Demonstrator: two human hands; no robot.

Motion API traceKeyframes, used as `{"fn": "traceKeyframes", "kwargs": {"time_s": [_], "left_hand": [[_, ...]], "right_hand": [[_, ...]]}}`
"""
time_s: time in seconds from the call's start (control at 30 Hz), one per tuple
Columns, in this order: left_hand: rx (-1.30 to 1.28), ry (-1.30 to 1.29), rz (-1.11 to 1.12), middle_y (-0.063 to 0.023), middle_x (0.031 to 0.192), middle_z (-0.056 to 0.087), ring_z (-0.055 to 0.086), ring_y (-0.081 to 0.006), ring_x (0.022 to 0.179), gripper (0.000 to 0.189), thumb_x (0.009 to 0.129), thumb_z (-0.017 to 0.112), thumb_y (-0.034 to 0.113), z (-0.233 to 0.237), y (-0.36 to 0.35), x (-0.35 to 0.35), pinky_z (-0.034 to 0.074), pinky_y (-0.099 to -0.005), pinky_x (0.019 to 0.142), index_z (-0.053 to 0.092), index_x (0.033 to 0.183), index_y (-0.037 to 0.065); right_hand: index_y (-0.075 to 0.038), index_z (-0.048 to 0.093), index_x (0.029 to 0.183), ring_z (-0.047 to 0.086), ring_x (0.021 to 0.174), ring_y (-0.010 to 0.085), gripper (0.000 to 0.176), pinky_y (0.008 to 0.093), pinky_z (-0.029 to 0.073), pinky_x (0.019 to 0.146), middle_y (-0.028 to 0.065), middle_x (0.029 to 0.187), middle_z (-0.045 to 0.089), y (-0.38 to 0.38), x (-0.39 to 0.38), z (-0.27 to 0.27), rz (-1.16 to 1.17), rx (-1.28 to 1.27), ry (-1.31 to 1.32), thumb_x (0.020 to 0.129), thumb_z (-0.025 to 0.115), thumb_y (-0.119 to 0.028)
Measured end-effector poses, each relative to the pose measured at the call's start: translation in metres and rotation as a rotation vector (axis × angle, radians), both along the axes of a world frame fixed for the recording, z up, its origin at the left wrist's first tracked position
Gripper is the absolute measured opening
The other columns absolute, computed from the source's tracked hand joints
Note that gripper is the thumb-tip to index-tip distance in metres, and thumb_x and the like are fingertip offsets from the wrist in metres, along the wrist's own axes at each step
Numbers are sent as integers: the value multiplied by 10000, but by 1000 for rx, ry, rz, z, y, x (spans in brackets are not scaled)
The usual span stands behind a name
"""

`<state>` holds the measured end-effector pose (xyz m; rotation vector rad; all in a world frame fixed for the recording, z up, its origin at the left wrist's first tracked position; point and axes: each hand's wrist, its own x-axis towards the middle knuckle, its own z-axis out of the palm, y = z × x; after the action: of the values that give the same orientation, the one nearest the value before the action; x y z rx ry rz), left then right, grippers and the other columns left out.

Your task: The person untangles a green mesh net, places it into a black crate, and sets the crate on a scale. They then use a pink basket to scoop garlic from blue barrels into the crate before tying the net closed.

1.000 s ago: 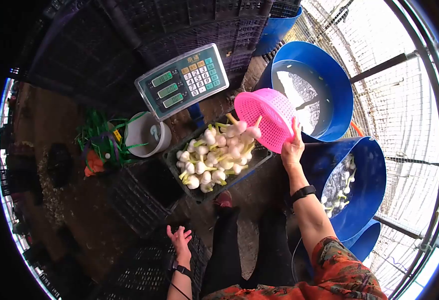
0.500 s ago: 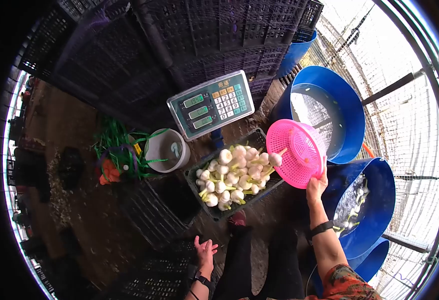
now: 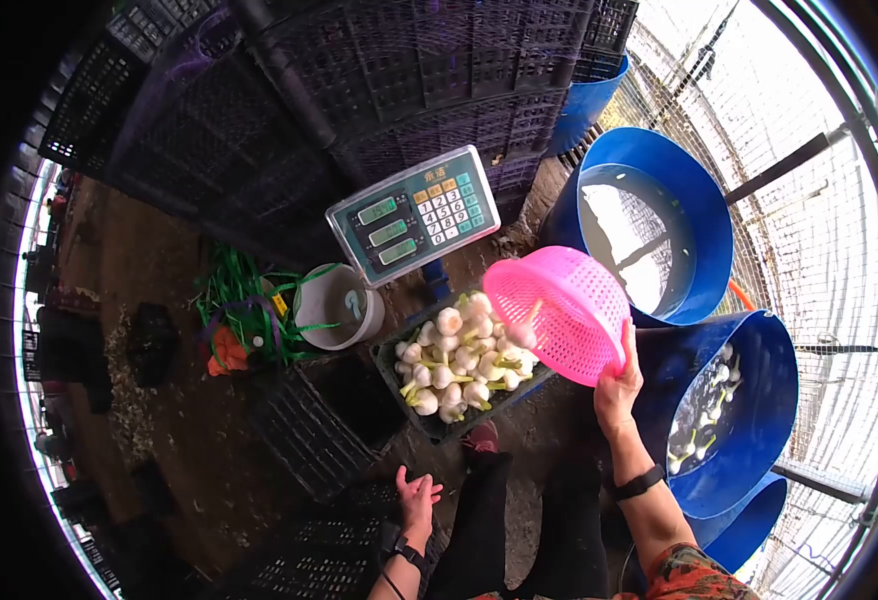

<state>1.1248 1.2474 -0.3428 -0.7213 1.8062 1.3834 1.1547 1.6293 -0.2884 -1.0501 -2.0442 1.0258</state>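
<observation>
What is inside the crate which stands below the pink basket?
A heap of garlic bulbs. They cover the bottom of the crate, and the pink basket hides part of it.

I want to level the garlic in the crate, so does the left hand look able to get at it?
Probably yes: the left hand looks empty, and nothing shows between it and the near side of the crate. The pink basket, held by the right hand, overhangs only the garlic towards the right.
</observation>
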Motion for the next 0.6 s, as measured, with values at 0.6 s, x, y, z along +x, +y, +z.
{"fn": "traceKeyframes", "kwargs": {"time_s": [0.6], "left_hand": [[-57,37,-147,-108,1034,598,642,-163,751,749,877,625,181,-22,70,57,517,-260,612,121,1425,107]], "right_hand": [[-15,324,1411,529,1100,264,676,348,448,938,177,1312,478,157,432,-11,-709,149,29,757,462,79]]}}
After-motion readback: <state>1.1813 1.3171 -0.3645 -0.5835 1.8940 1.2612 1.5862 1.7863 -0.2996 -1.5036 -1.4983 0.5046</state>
